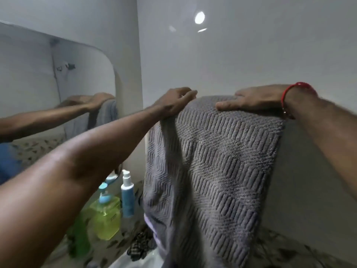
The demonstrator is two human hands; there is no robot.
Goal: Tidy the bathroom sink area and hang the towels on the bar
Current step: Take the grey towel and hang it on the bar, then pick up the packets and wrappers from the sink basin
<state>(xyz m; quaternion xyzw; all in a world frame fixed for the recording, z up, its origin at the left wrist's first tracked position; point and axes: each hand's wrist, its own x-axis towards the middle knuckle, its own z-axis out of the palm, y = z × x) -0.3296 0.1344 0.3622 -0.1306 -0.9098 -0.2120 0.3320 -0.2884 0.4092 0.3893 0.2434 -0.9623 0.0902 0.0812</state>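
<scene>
Head-height view, close, facing wall

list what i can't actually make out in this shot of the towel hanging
- Towel bar: head view, fully hidden under the grey towel.
- Left hand fingertips: curled behind the towel's top edge.
- Labels on the yellow soap bottle and blue spray bottle: too blurred.
- Sink: cut off by the bottom edge and covered by the towel.

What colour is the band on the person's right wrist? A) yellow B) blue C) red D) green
C: a thin red band circles the wrist just behind the right hand, which lies flat on top of the grey towel.
</scene>
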